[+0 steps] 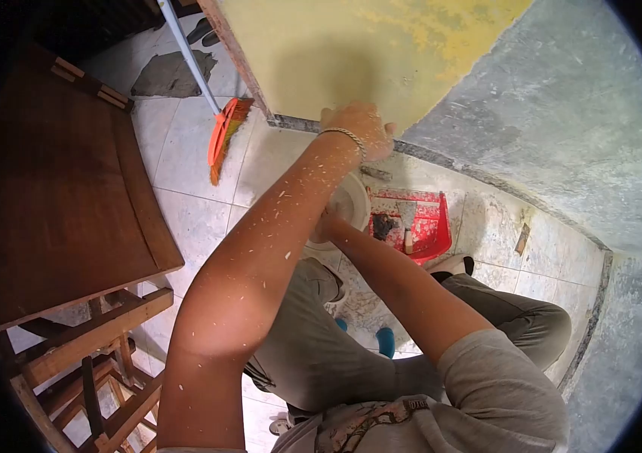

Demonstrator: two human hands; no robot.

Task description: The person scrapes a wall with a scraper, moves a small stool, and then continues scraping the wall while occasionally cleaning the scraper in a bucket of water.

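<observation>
My left hand (pixel 357 128), with a braided band at the wrist, is raised against the lower part of the yellow wall (pixel 411 53). Its back faces me and the fingers look curled, but whatever they hold, if anything, is hidden. Pale flecks dot the left forearm. My right hand (pixel 327 225) reaches to a whitish round bucket (pixel 358 198), mostly covered by the left forearm, so its fingers do not show. Beside the bucket lies a red dustpan (pixel 434 235) holding a scraper (pixel 407 219) and a dark lump (pixel 383 225).
A broom (pixel 223 136) with orange bristles leans at the wall's corner. Left are a brown wooden panel (pixel 72 174) and stacked wooden furniture (pixel 94 362). A grey unpainted wall (pixel 562 113) runs along the right. A small brown scrap (pixel 522 238) lies on the tiles.
</observation>
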